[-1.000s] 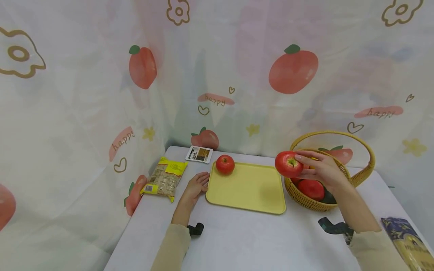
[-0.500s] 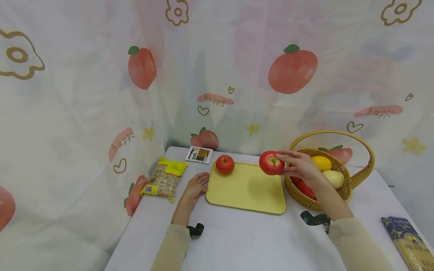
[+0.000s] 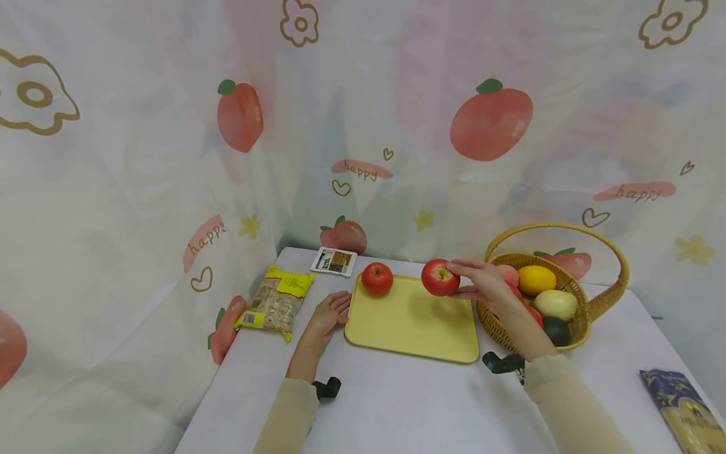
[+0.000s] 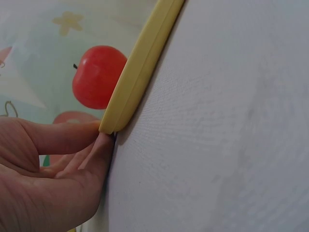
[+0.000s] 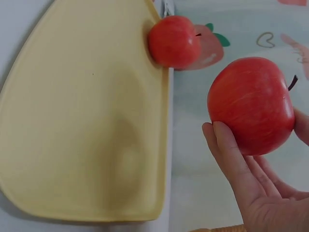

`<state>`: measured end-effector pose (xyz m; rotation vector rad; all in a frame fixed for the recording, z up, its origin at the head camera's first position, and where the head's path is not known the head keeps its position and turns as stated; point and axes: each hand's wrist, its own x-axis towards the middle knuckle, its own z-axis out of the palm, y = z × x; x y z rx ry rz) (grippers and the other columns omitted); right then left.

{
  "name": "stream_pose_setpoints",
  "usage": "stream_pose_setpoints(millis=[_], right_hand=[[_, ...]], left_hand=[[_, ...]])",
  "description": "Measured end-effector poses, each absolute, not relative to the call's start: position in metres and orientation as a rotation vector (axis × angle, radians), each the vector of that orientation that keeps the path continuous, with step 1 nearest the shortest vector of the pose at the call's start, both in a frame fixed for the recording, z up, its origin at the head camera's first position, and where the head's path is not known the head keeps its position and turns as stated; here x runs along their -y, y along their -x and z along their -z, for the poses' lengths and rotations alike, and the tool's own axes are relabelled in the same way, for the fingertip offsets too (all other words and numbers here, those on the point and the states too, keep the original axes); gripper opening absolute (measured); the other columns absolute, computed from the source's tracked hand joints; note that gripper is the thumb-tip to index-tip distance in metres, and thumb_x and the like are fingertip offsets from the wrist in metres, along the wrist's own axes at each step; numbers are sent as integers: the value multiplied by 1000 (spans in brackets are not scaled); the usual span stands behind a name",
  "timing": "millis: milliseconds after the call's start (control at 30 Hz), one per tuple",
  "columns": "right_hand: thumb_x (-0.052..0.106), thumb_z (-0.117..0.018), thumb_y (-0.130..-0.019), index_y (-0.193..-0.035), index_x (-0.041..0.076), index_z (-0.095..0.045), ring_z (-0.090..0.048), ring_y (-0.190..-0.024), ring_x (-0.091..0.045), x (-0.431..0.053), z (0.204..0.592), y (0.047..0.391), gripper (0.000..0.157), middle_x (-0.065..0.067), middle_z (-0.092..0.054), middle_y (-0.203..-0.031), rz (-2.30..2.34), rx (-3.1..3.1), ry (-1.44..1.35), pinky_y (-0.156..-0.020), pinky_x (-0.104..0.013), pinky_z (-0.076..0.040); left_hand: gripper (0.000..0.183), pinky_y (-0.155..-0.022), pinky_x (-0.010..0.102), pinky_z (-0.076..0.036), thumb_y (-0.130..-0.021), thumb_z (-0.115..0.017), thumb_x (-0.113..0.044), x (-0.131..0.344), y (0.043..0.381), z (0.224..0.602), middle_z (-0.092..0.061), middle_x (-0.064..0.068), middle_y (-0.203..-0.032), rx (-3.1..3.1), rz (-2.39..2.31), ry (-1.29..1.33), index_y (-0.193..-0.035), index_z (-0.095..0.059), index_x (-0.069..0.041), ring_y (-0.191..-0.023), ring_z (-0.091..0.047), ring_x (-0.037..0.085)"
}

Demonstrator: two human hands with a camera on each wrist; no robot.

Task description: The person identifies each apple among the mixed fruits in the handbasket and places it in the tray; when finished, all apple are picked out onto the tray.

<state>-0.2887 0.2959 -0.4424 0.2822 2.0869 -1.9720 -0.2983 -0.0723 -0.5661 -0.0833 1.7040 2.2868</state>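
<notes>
My right hand (image 3: 482,283) grips a red apple (image 3: 440,277) by its side, above the right part of the yellow tray (image 3: 408,328). In the right wrist view the apple (image 5: 251,106) is held between thumb and fingers, stem showing, and a shadow falls on the tray (image 5: 72,96). Another red apple (image 3: 377,279) rests at the tray's far left corner. At the tray's left edge is my left hand (image 3: 329,315). The left wrist view has its thumb and fingers (image 4: 67,139) pinching the tray's rim (image 4: 140,67), thumb on one side and fingers on the other.
Right of the tray stands a wicker basket (image 3: 608,301) with a lemon (image 3: 536,280), a pale oval fruit (image 3: 556,305), a dark green one (image 3: 557,331) and red fruit. A yellow bag (image 3: 275,302) and a small white pack (image 3: 333,261) lie left; a blue-gold packet (image 3: 683,407) lies right.
My right hand has carried the apple leftward from over the basket to over the tray, uncovering more of the basket's fruit. The left hand stays at the tray's edge.
</notes>
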Motion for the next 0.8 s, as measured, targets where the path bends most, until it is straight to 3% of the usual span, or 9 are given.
stream_pose_setpoints(millis=[467,800], right_hand=[[32,-70,-100,-155,-4,-41,-73,-104,-45,-272,469,310,72,-22,-41,-154,2029,-2024,-277,-94,-52,-59],[25,-71,-100,-141,-6,-55,-68,-106,-54,-264,488,321,54,-19,-49,-142,2089,-1988,-317,-97,-61,-52]], left_hand=[[79,-123,49,-34,-79,-42,36,73,298,565,-40,33,-158,-1710,-2288,58,-153,-35,11,-150,-38,41],[77,-122,48,-36,-81,-44,35,71,298,566,-42,30,-158,-1727,-2273,98,-154,-38,9,-149,-40,39]])
